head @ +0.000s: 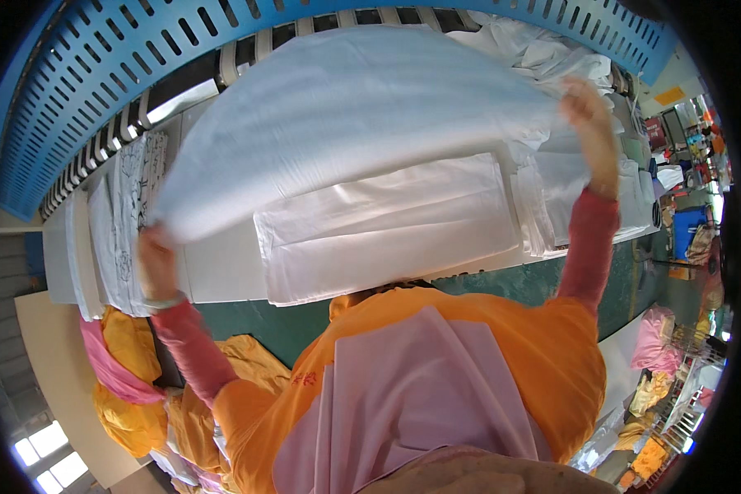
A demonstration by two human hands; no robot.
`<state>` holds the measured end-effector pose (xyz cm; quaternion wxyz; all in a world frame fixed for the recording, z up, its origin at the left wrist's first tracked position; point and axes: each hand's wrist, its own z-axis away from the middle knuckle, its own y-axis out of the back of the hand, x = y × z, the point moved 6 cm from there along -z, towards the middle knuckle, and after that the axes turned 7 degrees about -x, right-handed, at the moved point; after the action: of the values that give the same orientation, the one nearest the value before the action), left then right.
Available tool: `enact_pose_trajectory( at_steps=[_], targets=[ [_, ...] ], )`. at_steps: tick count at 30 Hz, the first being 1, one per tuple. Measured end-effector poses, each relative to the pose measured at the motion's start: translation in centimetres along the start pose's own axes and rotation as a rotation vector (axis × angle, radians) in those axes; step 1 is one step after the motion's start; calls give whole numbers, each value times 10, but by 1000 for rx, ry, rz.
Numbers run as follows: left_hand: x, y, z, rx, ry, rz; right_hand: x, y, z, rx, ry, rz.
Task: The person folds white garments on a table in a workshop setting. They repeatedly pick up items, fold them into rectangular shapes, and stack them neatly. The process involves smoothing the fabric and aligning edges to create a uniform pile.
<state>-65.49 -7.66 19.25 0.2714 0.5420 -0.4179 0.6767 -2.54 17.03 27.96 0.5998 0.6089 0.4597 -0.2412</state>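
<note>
A large white cloth sheet (358,105) billows in the air over the work table, spread between my two raised hands. My left hand (157,262) grips its near left corner, with a band at the wrist. On the far right, my right hand (583,105), somewhat blurred, is closed on the sheet's other end. Below the sheet, near the table edge, a folded white cloth (389,231) lies flat, touched by neither hand.
Folded patterned cloths (126,216) lie at the table's left. Stacked white cloths (562,197) sit at the right, crumpled white fabric (537,49) behind them. A slotted blue plastic guard (179,37) arches over a striped roller belt (262,46). Bundled orange cloth (129,414) lies lower left.
</note>
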Motion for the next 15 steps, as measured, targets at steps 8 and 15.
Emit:
enact_pose_trajectory(
  at_steps=[8,15],
  targets=[
    [-177,33,56,-178,681,-546,166,-102,80,-361,-294,-74],
    [-204,30,-48,-45,695,-459,206,-150,-11,-96,-393,217]
  ],
)
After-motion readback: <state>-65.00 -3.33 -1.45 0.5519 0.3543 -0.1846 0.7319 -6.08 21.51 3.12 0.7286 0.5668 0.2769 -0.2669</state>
